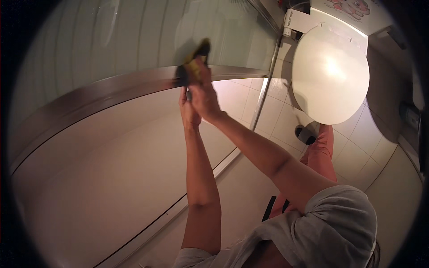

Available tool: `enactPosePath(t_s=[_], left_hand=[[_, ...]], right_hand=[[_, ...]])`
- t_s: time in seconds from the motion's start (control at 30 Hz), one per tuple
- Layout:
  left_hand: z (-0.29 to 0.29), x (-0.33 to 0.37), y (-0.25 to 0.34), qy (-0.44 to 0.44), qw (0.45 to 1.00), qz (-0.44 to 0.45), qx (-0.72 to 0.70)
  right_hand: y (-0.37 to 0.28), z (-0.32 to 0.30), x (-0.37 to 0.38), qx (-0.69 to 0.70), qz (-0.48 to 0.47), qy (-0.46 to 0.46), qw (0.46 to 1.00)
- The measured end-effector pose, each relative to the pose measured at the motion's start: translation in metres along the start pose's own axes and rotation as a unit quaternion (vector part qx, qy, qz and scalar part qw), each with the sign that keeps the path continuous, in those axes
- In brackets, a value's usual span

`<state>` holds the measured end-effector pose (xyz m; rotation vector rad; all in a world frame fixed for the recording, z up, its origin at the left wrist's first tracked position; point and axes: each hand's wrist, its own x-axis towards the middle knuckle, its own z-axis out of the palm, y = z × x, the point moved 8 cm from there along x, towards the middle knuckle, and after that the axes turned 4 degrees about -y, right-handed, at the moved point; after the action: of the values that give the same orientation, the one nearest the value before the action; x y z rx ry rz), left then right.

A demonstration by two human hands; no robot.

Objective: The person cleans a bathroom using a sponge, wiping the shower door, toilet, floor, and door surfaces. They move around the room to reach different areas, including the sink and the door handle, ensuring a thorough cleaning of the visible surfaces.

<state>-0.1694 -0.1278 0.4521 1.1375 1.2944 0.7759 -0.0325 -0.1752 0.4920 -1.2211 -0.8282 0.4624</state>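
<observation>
Both my arms reach up to a metal rail (129, 82) along the edge of a frosted, ribbed glass panel (147, 35). My right hand (206, 96) is closed round a yellow-and-black handheld tool (195, 67), which is blurred by motion and tilts across the rail. Its exact kind cannot be made out. Just below the rail, my left hand (191, 114) is close against the right hand, fingers pointing up and partly hidden. A small grey piece (189, 95) shows between the two hands; what it belongs to is unclear.
A pale bathtub (103, 178) lies beneath my arms, its rim (178, 207) running diagonally. To the right stands a toilet with its white lid (330, 73) down. A dark slipper (305, 134) is on my foot over the tiled floor (286, 118). A white box-like unit (304, 20) sits behind the toilet.
</observation>
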Motion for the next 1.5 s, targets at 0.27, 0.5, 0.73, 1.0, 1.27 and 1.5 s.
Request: enactPosePath(t_s=[0.27,0.5,0.73,1.0,1.27,1.5], left_hand=[[0.06,0.002,0.018,-0.087,0.981,0.174,0.005],[0.051,0.03,-0.029,0.017,0.974,0.224,0.006],[0.057,0.061,-0.039,0.206,0.897,0.373,0.119],[0.043,0.06,-0.044,0.257,0.908,0.26,0.206],[0.024,0.056,-0.042,0.297,0.902,0.225,0.218],[0.041,0.058,-0.04,0.238,0.931,0.235,0.145]], right_hand=[[0.134,0.0,-0.039,0.001,0.089,0.045,0.995],[0.231,0.013,-0.079,0.109,0.279,0.107,0.948],[0.376,0.0,-0.106,-0.162,0.202,0.137,0.956],[0.541,-0.017,-0.158,0.095,0.422,0.139,0.891],[0.586,-0.008,-0.187,0.188,0.557,0.138,0.797],[0.49,-0.024,-0.144,0.303,0.511,0.096,0.799]])
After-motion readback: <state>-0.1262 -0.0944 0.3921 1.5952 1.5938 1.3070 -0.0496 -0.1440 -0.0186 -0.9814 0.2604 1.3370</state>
